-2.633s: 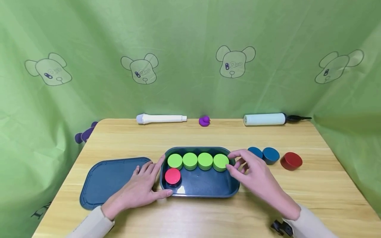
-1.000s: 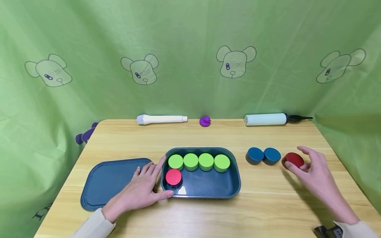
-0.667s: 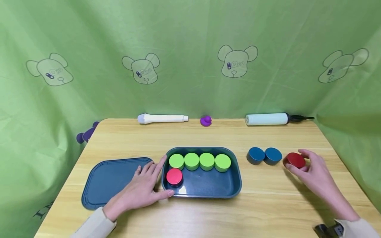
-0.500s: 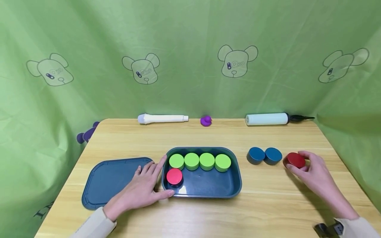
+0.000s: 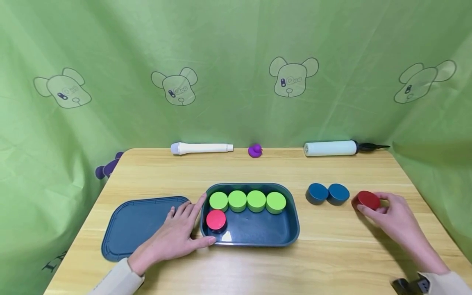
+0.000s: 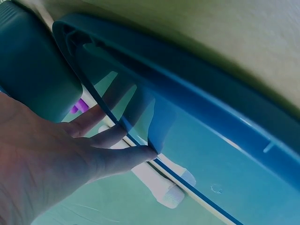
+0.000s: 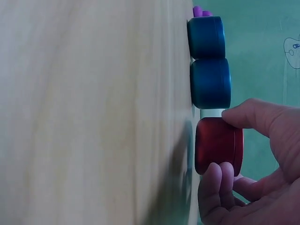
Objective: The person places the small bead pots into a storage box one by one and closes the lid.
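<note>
At the right of the table, my right hand point(image 5: 394, 215) grips a dark red round tin point(image 5: 368, 200). The right wrist view has thumb and fingers on opposite sides of this red tin point(image 7: 213, 147). My left hand point(image 5: 173, 237) lies with fingers spread at the left end of a dark blue container point(image 5: 254, 231), thumb at its near corner. The other fingertips show over the edge of the flat blue lid point(image 6: 225, 154) in the left wrist view. Inside the container, several green tins point(image 5: 237, 199) line the far side, with a brighter red tin point(image 5: 216, 219) at near left.
Two blue tins point(image 5: 327, 192) stand side by side between the container and my right hand. Along the back edge lie a white microphone point(image 5: 202, 148), a purple rubber duck point(image 5: 255, 150) and a pale blue hand pump point(image 5: 330, 148). A green curtain point(image 5: 236, 106) hangs behind the table.
My right hand has left the rightmost green tin, moved right to the dark red tin and closed its fingers on it. My left hand stays at the container.
</note>
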The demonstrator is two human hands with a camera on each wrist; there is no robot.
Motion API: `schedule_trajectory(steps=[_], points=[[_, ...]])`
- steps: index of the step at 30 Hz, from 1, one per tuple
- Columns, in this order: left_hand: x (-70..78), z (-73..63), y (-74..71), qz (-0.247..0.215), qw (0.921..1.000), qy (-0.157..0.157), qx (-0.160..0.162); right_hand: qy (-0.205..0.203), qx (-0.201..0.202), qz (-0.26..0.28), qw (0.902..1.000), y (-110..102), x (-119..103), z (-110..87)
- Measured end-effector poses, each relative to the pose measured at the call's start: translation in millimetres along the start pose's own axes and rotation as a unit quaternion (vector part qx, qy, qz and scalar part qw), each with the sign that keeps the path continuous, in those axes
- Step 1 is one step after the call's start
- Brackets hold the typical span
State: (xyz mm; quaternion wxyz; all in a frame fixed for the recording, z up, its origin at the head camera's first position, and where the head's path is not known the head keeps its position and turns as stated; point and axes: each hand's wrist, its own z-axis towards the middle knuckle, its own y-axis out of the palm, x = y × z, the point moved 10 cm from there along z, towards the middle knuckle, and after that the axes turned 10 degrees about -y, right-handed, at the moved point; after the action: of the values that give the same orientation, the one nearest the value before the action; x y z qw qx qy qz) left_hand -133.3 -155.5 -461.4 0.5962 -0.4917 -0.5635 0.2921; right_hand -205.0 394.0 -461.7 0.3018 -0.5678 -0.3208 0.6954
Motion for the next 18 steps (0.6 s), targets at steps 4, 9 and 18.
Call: schedule_trajectory(steps=[4, 9, 18], points=[[-1.2, -0.1, 0.0, -0.002, 1.0000, -0.004, 0.000, 0.026, -0.005, -0.007, 0.9996, -3.7, 1.1, -4.2], [-1.8, -0.3, 0.8, -0.002, 1.0000, -0.004, -0.001, 0.056, 0.000, -0.011, 0.9984, -8.5, 0.0, -12.1], [-0.8, -0.9, 0.1, -0.008, 1.0000, -0.003, 0.001, 0.057, 0.029, -0.009, 0.9979, -16.0, -9.6, -17.2]])
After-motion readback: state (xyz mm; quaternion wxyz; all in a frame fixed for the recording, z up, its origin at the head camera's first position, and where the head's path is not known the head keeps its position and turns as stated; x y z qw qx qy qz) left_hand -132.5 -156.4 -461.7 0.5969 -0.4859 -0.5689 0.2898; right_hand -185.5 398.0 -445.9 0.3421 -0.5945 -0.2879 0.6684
